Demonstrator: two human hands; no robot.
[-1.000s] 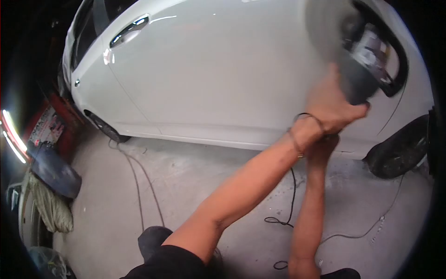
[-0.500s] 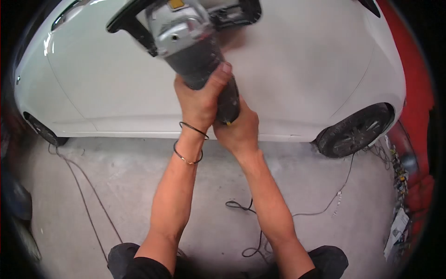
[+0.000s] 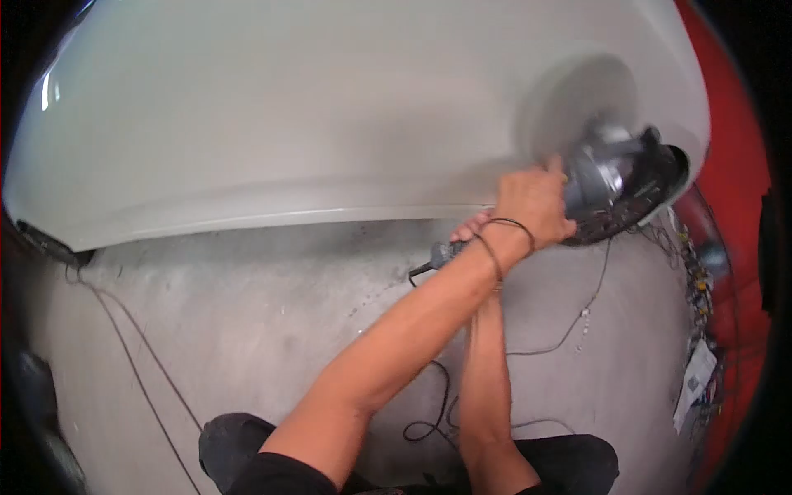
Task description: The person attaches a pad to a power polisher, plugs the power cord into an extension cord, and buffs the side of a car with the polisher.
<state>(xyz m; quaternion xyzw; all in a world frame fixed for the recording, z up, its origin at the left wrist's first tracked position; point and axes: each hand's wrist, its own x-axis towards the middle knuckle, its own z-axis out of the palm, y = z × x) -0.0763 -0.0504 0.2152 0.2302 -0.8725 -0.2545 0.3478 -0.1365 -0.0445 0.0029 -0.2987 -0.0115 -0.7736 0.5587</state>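
A grey and black power polisher with a loop-shaped front handle is tilted sideways at the lower right of a pale car body panel. My left hand, with thin dark bands at its wrist, is closed round the polisher's body. Behind that wrist, my right hand grips the rear end, where the power cord comes out; most of this hand is hidden. A blurred, round grey shape shows on the panel above the tool; whether it is the pad or a reflection I cannot tell.
The car's dark wheel lies just behind the polisher, and another wheel is at the far left. Cords run across the concrete floor. Cluttered small items and a paper sheet line the right, beside a red surface.
Both hands have swung the polisher from upper middle to the right, near the wheel, turning it on its side. My left arm now crosses over the right. The view has shifted closer to the panel.
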